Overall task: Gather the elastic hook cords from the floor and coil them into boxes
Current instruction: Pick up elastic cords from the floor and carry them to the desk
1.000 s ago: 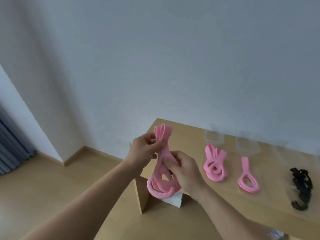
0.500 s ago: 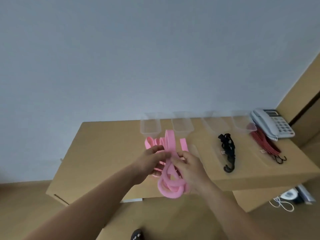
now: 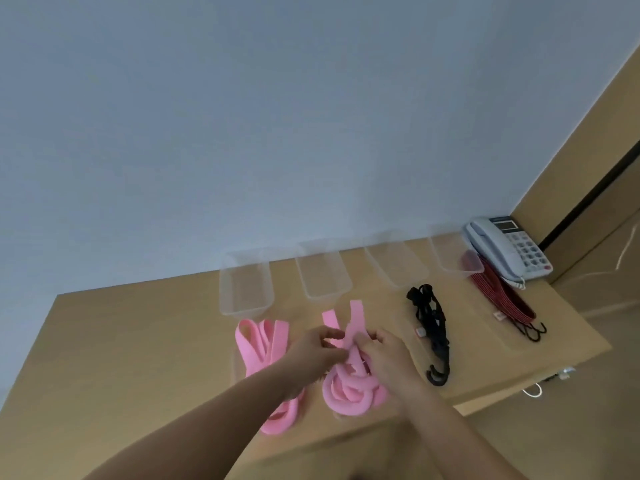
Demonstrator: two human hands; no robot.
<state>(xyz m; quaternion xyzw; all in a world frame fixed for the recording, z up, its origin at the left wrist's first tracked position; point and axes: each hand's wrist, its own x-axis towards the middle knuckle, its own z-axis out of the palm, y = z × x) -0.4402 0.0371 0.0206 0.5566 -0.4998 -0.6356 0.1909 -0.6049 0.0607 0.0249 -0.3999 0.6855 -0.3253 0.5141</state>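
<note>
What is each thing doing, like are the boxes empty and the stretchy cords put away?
Held pink band: partly coiled, in both hands.
Left hand: pinches it.
Right hand: grips it.
Other pink band: loose on the table.
Four clear boxes: open, look empty.
Black hook cord: bundled on the table.
Red hook cord: folded on the table.
Telephone: handset on cradle.
</note>
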